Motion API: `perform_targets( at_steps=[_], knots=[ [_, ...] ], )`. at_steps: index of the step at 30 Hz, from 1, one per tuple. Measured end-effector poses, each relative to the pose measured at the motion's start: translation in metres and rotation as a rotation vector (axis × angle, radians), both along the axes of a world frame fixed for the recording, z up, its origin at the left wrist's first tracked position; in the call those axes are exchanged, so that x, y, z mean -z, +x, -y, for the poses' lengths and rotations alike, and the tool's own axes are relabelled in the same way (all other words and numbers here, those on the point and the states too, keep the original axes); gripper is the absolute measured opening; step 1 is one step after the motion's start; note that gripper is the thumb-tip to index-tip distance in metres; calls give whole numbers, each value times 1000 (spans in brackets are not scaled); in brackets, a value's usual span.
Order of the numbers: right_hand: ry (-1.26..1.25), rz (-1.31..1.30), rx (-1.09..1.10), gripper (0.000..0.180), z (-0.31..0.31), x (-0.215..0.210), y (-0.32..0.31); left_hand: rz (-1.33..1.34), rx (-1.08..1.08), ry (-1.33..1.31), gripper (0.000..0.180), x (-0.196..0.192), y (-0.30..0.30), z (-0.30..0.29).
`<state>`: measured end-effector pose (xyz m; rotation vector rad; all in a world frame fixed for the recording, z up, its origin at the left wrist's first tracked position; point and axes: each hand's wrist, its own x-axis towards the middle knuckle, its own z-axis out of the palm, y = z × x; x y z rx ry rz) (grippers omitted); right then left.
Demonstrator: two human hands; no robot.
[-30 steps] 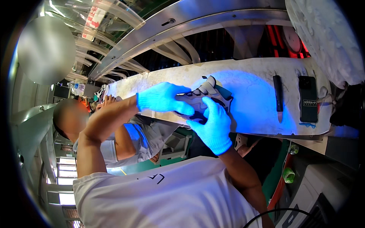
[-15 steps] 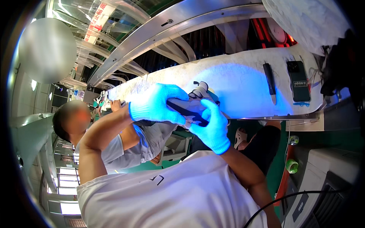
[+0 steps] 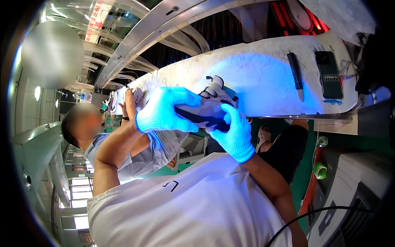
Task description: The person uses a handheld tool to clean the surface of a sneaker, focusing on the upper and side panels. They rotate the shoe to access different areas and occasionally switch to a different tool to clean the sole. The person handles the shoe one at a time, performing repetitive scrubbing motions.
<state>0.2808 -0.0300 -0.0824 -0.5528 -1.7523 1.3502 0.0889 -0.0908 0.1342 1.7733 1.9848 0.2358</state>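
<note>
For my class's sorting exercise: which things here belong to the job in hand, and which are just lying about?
Belongs:
shoe, held by the left hand and right hand
gloves, worn on both

Lying about, apparently:
knife, possibly a tool but untouched
phone

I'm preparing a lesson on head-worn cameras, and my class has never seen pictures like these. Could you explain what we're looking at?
There is no robot here. All the pictures come from one fisheye camera on a person's head, looking down, so straight edges bend. The left hand and right hand, both gloved and glowing blue under the light, are the wearer's own. Between them they hold a gray-and-black shoe at the near edge of a pale worktable. On it, to the right, lie a dark-handled knife and a dark phone. Another person sits at the left.
</note>
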Motion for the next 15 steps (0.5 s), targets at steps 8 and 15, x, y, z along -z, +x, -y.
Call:
perform_targets(
  at_steps=[8, 15],
  knots=[
    [53, 57, 25, 90, -5, 2, -11, 32, 37, 1, 64, 6, -21, 1],
    [118, 235, -163, 96, -6, -12, -27, 608, -603, 163, 46, 58, -54, 57]
  ],
)
